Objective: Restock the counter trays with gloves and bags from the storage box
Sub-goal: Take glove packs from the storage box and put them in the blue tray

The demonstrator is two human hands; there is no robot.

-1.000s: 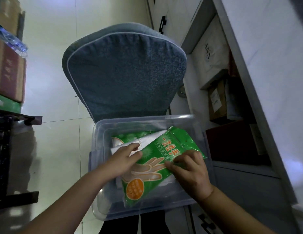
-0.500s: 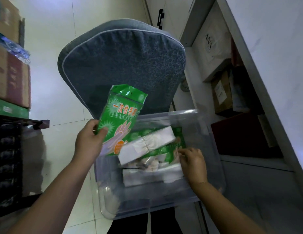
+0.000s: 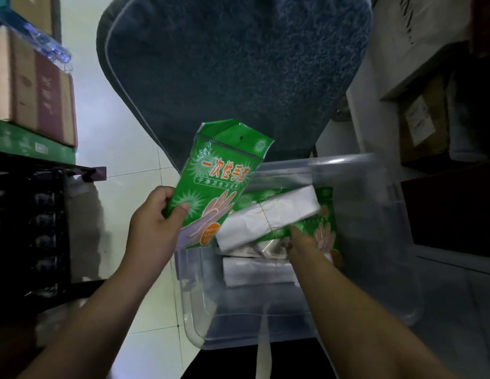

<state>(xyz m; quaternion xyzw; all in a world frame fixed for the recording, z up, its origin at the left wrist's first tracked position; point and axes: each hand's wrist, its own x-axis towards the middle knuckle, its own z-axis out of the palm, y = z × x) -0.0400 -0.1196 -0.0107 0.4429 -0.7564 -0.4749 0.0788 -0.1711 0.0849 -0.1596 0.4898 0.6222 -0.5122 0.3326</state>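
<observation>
A clear plastic storage box sits on a chair seat below me. My left hand holds a green pack of disposable gloves upright by its lower left edge, above the box's left rim. My right hand is down inside the box, its fingers closed on the edge of a second green glove pack. A white bundle of bags lies tilted on top of that pack. Another white bundle lies flat beneath. My right fingertips are hidden under the packs.
The blue padded chair back rises right behind the box. A dark shelf rack with cartons stands at the left. At the right, an open cabinet holds cardboard boxes. Pale floor tiles show between the rack and the chair.
My left hand lifted the green glove pack out of the box and to the left, then a little higher. My right hand went deeper into the box and took hold of the second pack.
</observation>
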